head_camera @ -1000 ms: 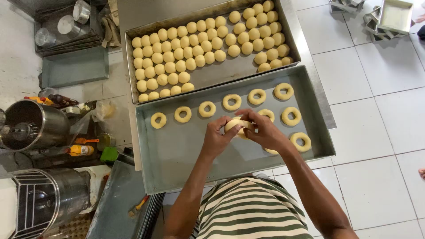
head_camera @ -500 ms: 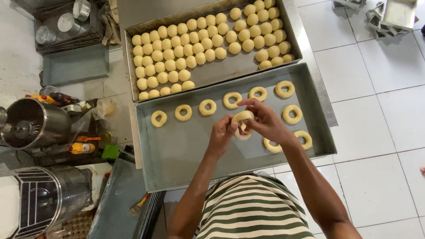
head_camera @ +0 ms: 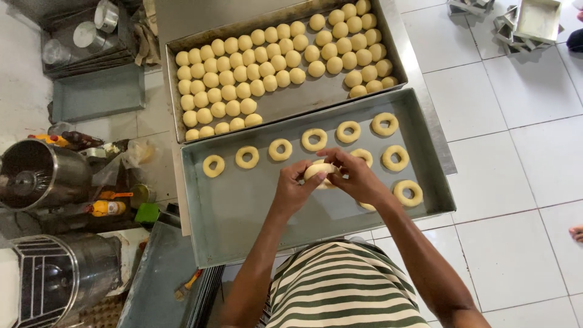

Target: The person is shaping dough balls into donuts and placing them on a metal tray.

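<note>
left hand [head_camera: 291, 189]: over the near tray, fingers curled around the left side of a piece of dough, thumb and fingertips pressed on it.
right hand [head_camera: 358, 177]: over the near tray, fingers bent over the top and right side of the same piece of dough, closed on it.
piece of dough [head_camera: 320, 172]: pale, round, held between both hands just above the near tray's floor, a little right of the tray's middle; whether it has a hole cannot be told.
near tray [head_camera: 255, 212]: grey metal, rectangular, tilted slightly in view; its left half below the rings is bare metal.
dough rings [head_camera: 314, 139]: a row of them along the far edge of the near tray, more at the tray's right end beside and under the right hand.
far tray [head_camera: 303, 97]: metal, touching the far edge of the near tray.
dough balls [head_camera: 243, 67]: packed in rows in the far tray, filling its left and right parts.
striped shirt [head_camera: 340, 285]: green and cream, at the near edge of the near tray.
metal pots [head_camera: 42, 176]: left of the near tray, on a cluttered surface.
</note>
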